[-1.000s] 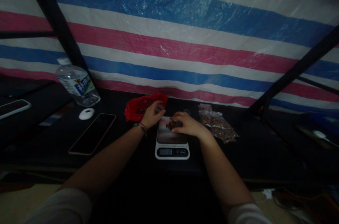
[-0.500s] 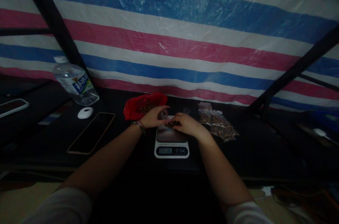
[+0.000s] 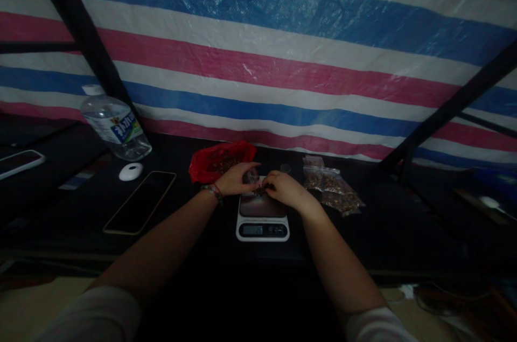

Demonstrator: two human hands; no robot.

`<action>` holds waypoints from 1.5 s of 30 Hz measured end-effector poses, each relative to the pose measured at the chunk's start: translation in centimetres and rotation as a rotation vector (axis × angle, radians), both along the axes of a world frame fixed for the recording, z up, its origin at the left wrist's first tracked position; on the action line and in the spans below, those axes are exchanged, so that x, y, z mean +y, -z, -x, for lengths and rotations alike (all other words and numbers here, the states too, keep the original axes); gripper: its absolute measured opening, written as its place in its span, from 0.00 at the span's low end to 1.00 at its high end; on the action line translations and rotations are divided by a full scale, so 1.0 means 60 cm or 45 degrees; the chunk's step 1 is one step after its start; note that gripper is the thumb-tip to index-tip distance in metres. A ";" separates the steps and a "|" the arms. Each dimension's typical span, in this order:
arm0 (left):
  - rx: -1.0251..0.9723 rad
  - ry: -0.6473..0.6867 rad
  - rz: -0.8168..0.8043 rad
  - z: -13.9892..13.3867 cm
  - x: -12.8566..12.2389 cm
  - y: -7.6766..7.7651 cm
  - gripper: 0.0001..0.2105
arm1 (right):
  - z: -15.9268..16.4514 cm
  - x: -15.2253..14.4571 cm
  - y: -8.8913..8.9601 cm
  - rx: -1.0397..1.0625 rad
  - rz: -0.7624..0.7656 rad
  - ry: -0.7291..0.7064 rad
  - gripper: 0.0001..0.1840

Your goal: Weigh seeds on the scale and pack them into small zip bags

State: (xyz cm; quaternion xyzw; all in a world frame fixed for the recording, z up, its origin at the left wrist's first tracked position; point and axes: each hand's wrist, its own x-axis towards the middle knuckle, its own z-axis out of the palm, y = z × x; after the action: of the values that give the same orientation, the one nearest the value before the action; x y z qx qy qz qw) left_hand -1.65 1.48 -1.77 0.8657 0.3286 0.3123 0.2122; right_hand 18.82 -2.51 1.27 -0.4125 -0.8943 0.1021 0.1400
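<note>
Works with two bare hands over a white scale (image 3: 262, 219), set on a black table (image 3: 388, 223) in dim light. Grips a clear cup (image 3: 252, 175) in the left hand (image 3: 235, 179), with thumb and fingers curved about its side, near the scale's far left corner. Bends the fingers of the right hand (image 3: 283, 187) inward over a small heap of brown bits (image 3: 259, 191) on the scale's plate (image 3: 262, 208), just beside the cup. Cannot tell whether pinching any of the bits or only touching them. Wears a beaded bracelet (image 3: 218, 195) on the left wrist. On the display (image 3: 253, 230), at the scale's near edge, digits too small to read with certainty. Just beyond the left hand, lying open with more brown bits inside, a red bag (image 3: 202, 166). Beyond the right hand, a clear disc (image 3: 285, 168); to its right, overlapping, zip bags (image 3: 337, 191) filled with similar bits. Farther left on the table, a dark-screened phone (image 3: 140, 203), a rounded white object (image 3: 130, 171) and a clear labelled bottle (image 3: 117, 129), standing before a sheet (image 3: 283, 67) striped blue, white and red.
</note>
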 end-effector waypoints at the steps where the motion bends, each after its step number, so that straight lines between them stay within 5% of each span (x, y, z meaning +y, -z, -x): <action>1: -0.001 -0.007 -0.010 0.000 0.000 0.000 0.29 | 0.000 0.000 0.000 0.022 -0.004 0.002 0.09; 9: 0.003 -0.022 -0.070 -0.003 -0.005 -0.005 0.30 | 0.000 0.007 -0.011 0.342 -0.031 -0.006 0.08; 15: -0.002 0.075 -0.128 -0.011 -0.010 -0.012 0.20 | 0.031 0.013 -0.018 0.521 -0.063 -0.052 0.11; 32: -0.205 -0.050 -0.054 -0.013 -0.003 0.005 0.17 | 0.064 0.020 0.005 0.551 -0.110 0.180 0.12; 37: -0.190 -0.012 -0.075 -0.012 -0.005 0.000 0.15 | 0.065 0.020 0.005 0.550 -0.116 0.162 0.05; 45: -0.214 -0.120 -0.092 -0.011 -0.003 0.000 0.17 | 0.046 0.018 -0.003 0.618 -0.162 0.102 0.15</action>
State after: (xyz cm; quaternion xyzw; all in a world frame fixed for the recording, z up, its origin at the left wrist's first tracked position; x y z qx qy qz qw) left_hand -0.98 1.32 -1.78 0.8271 0.3385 0.4052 0.1928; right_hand 16.04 -1.45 1.47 -0.4015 -0.8220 0.1361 0.3802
